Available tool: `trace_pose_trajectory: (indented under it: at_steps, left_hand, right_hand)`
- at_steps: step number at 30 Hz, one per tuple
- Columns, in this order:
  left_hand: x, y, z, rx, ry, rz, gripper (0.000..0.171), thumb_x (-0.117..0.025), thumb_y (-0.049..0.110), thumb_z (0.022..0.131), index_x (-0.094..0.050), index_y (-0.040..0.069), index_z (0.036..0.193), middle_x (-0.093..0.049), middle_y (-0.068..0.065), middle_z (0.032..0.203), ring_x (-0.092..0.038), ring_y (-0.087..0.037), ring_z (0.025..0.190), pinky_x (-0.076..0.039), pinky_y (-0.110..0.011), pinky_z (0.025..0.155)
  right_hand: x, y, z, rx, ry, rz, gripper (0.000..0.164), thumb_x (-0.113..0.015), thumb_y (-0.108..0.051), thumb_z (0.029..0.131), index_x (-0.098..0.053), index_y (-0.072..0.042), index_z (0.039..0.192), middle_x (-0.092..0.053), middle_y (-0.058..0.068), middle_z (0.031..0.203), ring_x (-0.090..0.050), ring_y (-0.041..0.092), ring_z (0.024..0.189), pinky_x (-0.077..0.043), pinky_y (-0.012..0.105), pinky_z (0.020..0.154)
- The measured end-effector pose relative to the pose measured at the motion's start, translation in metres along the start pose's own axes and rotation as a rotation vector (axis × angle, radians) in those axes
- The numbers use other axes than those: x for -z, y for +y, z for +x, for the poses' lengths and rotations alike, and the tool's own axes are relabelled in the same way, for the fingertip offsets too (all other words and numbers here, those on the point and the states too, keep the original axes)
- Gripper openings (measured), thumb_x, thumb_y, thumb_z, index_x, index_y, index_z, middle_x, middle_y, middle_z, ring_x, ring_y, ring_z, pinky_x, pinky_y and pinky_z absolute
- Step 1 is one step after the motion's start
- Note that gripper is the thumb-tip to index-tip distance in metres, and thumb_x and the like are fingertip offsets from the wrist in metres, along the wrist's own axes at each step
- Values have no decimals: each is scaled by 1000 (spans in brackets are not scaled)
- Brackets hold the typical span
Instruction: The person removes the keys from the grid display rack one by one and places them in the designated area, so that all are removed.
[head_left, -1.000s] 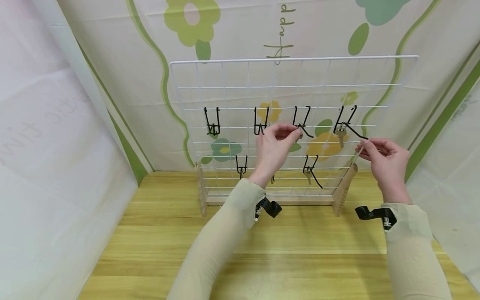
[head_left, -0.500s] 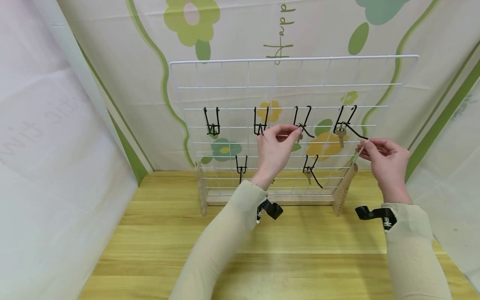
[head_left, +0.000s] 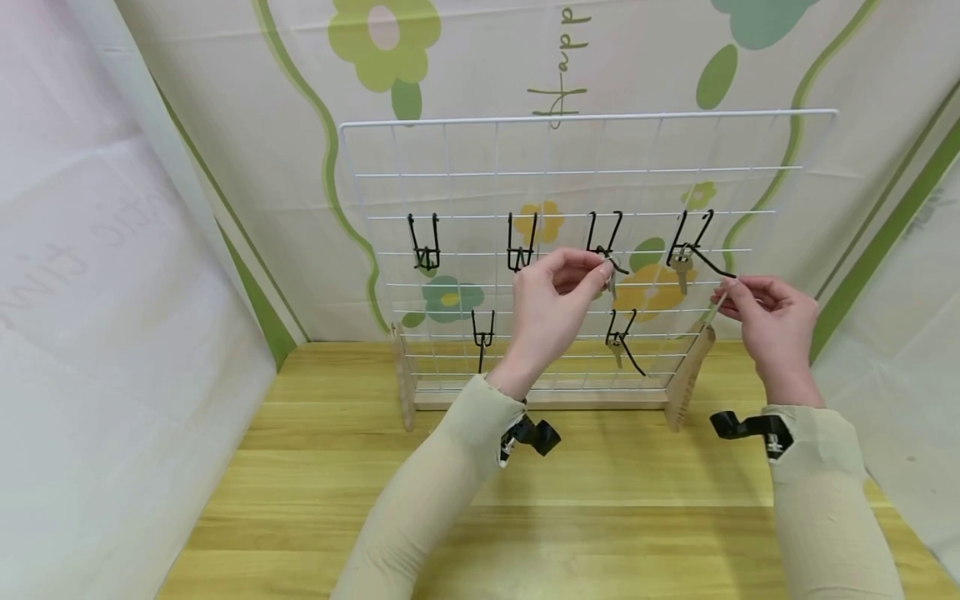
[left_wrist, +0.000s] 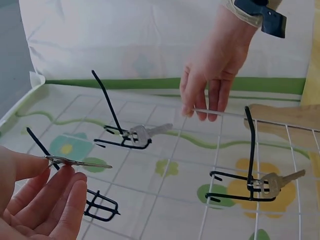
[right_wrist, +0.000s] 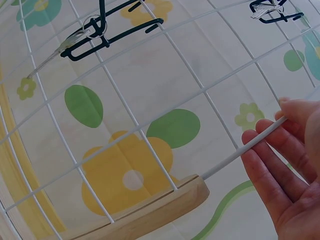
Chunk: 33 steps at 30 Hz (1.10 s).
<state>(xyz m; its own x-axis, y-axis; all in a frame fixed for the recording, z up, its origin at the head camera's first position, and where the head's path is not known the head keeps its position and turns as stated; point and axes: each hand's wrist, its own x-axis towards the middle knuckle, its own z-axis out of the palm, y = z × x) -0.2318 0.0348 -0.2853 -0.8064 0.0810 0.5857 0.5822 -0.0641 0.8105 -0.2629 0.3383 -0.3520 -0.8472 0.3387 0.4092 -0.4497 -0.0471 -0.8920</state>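
My left hand (head_left: 551, 304) pinches a silver key (left_wrist: 82, 163) between thumb and fingertips. In the left wrist view the key lies level, beside the prong of a black hook (left_wrist: 37, 140); whether its ring is round that prong I cannot tell. At the right side my right hand (head_left: 776, 329) grips the white edge wire (right_wrist: 235, 162) of the grid rack (head_left: 588, 119) between thumb and fingers. Another key (head_left: 682, 273) hangs on the upper right hook (head_left: 708, 258), and one more key (left_wrist: 271, 186) on the lower right hook (left_wrist: 251, 145).
More black hooks hang on the rack, at the upper left (head_left: 426, 246) and lower left (head_left: 483, 337). Wooden feet (head_left: 690, 379) hold the rack up on the wood-grain table (head_left: 600, 533). A flower-printed cloth (head_left: 465, 50) stands behind.
My left hand has shifted slightly right and down with the key, nearer the outer end of the hook's prong. The right hand stays on the rack's edge.
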Motion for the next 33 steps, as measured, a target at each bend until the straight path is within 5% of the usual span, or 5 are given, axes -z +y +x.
trace_pose_trajectory:
  at_steps: [16, 22, 33]
  left_hand:
    - [23, 31, -29, 11, -149, -15, 13, -74, 17, 97, -76, 6, 104, -74, 2, 97, -71, -13, 85, -60, -32, 79]
    - [48, 19, -51, 70, -190, 35, 13, -75, 19, 96, -77, 9, 104, -75, 3, 96, -71, -15, 83, -61, -33, 75]
    - [87, -21, -94, 301, -233, 93, 10, -77, 20, 95, -77, 12, 101, -75, 2, 96, -72, -18, 86, -61, -34, 78]
  right_hand:
    - [-1, 1, 2, 9, -9, -6, 29, -75, -4, 92, -67, 17, 111, -76, 10, 89, -75, 16, 77, -59, 27, 73]
    - [-1, 1, 1, 9, -7, -13, 29, -75, -4, 92, -67, 16, 110, -76, 10, 90, -75, 16, 78, -59, 27, 73]
    - [0, 1, 0, -16, 4, -19, 31, -75, -5, 92, -66, 17, 112, -76, 9, 91, -75, 16, 78, -59, 26, 73]
